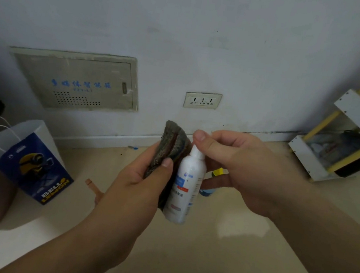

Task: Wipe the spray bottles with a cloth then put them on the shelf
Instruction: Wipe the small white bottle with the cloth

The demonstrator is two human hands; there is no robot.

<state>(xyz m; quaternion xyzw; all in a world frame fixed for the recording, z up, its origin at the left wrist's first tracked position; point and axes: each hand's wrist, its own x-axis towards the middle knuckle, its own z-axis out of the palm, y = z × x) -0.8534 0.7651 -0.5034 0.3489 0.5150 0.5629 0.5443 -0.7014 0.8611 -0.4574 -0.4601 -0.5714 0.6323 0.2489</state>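
Between the two hands, the white spray bottle (pixel 187 187) hangs nearly upright, long axis running top to bottom. The right hand (pixel 239 166) pinches its cap from above with its fingers (pixel 203 139). The left hand (pixel 137 183) clamps the dark grey cloth (pixel 173 144) against the bottle's left side. The white-and-yellow shelf (pixel 357 108) stands well apart, nearer the right hand.

Dim, flat bluish indoor light, everything slightly soft, pale glare patch on floor (pixel 240 227) lower right, heavy wide-angle bowing tilts the shelf (pixel 358 113) at the right edge.
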